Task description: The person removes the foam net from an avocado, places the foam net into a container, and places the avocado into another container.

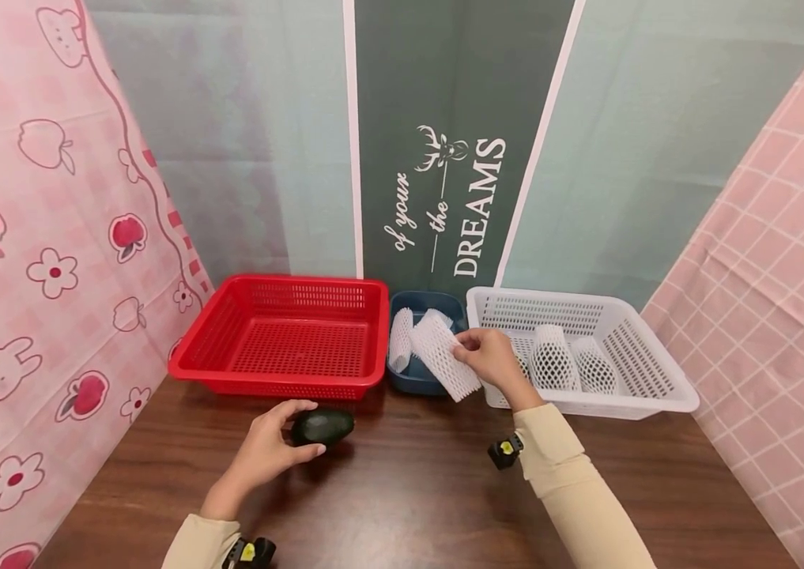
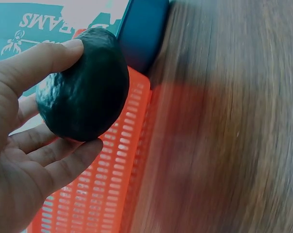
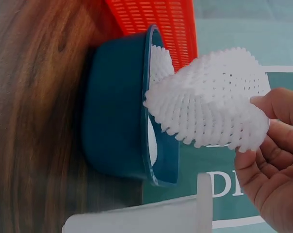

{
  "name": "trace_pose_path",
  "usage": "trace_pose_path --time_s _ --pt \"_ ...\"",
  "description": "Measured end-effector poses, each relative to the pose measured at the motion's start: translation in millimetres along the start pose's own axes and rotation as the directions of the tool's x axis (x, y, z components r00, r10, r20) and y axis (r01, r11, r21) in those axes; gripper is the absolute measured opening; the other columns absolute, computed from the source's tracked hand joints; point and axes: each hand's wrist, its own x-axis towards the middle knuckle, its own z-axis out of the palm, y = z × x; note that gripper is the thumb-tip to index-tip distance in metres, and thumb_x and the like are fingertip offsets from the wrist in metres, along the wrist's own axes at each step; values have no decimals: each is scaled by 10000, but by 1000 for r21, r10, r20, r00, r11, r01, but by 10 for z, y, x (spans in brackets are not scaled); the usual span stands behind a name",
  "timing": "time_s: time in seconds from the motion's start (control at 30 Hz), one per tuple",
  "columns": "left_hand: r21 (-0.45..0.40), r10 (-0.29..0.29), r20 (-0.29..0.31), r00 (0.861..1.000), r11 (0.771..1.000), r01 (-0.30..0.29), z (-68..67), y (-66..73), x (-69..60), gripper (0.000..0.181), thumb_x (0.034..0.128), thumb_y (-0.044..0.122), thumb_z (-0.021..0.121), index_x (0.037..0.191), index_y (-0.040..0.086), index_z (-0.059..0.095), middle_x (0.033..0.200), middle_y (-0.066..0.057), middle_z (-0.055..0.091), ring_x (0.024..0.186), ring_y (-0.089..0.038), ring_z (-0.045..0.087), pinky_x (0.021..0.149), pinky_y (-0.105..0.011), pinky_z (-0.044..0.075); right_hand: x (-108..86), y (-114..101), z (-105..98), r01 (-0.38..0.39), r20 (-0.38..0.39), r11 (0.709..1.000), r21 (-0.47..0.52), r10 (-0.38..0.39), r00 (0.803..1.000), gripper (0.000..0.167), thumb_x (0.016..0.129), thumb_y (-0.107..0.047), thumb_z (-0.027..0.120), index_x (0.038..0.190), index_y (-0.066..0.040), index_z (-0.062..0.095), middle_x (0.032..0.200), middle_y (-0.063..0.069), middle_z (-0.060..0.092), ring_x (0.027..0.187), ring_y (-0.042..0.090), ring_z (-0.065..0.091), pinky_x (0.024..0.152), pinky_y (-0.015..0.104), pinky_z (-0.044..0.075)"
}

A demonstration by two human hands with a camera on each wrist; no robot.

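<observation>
A dark green avocado [image 1: 323, 427] is held in my left hand [image 1: 269, 442], thumb on one side and fingers on the other, above the table in front of the red basket. The left wrist view shows the avocado [image 2: 86, 87] close up, its skin glossy. My right hand [image 1: 492, 356] pinches a white foam net sleeve [image 1: 446, 356] by its edge, over the front of the small blue bin [image 1: 419, 385]. In the right wrist view the foam net sleeve [image 3: 209, 97] hangs partly across the bin's rim. More foam sleeves [image 1: 400, 340] lie inside that bin.
On the left stands a red basket [image 1: 281, 387] with nothing visible inside. To the right, a white basket [image 1: 658, 403] holds several net-wrapped fruits [image 1: 552, 359]. All three containers stand side by side at the back of the wooden table [image 1: 402, 490], before a cloth backdrop.
</observation>
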Motion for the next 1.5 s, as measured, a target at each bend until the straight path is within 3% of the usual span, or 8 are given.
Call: trace_pose_path --time_s 0.17,0.3,0.43,0.6,0.9,1.13,1.33,1.5 --pt "16 -5 -20 1000 1000 5 -83 -33 -29 544 599 157 882 1083 126 637 1013 -2 632 758 -153 589 584 -271 479 150 -32 63 -136 -22 990 32 137 990 241 822 -148 676 980 33 690 866 143 673 788 258 610 685 371 488" --pt "16 -6 -35 999 1000 7 -136 -35 -56 536 599 155 882 1075 115 638 1016 -14 632 760 -164 594 579 -270 479 225 -50 107 -225 -22 974 35 226 974 397 868 -218 630 1130 80 617 1025 219 640 945 327 599 770 429 487" --pt "13 -6 -41 999 1000 6 -172 -28 -77 535 602 158 882 1075 106 639 1020 -18 630 748 -169 589 569 -256 471 242 -51 128 -237 -23 972 1 236 971 475 875 -214 629 1222 97 542 1081 239 608 1000 342 574 815 446 469" --pt "17 -5 -48 999 1000 6 -191 -43 -88 536 599 156 883 1074 106 639 1024 -22 631 752 -176 595 576 -272 484 234 -67 123 -233 -32 971 55 235 972 520 841 -163 659 1282 54 491 1106 239 599 1009 327 578 824 441 470" --pt "19 0 -42 999 1000 0 -178 -60 -70 556 590 127 881 1085 121 630 1030 -14 631 762 -165 602 588 -295 502 178 -57 89 -196 -9 979 50 197 980 481 822 -111 654 1239 80 507 1111 265 583 1018 347 561 835 452 458" --pt "12 8 -23 1000 1000 -8 -201 90 -15 548 603 147 875 1090 120 626 1021 -10 633 738 -141 604 582 -265 498 33 -93 99 -104 39 992 -69 106 994 506 802 -155 683 1245 28 523 1094 253 595 964 356 574 813 474 447" --pt "13 53 -78 996 999 -52 -258 185 47 549 603 152 883 1089 117 630 991 12 629 724 -132 590 599 -285 508 4 -161 208 -1 92 985 -174 17 996 483 791 -207 702 1204 6 569 1084 211 617 979 354 576 825 472 445" --pt "76 131 -174 976 990 -119 -271 213 113 568 586 180 894 1092 123 643 990 34 638 747 -126 577 639 -281 496 -7 -278 258 50 107 979 -197 -29 994 449 766 -223 729 1149 -15 617 1076 191 610 1009 344 556 850 456 434"
